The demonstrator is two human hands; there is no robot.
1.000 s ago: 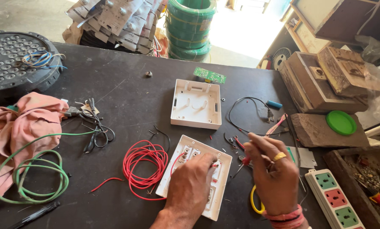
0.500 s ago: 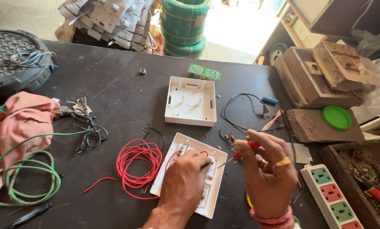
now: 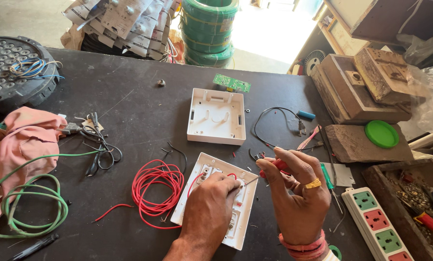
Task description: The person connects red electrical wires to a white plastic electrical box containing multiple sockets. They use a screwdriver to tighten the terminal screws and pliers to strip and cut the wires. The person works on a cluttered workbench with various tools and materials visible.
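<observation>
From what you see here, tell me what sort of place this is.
Likely an electrician's repair bench: a white switch plate under both hands, red wire coil beside it, green cable spools behind.

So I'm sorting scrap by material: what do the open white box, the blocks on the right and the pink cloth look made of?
The open white box looks like moulded plastic: smooth, matt, with cast ribs and screw posts inside. The blocks seem to be rough, weathered wood, brown and grainy, chipped at the edges. The pink cloth is soft woven fabric, probably cotton, crumpled into folds.
</observation>
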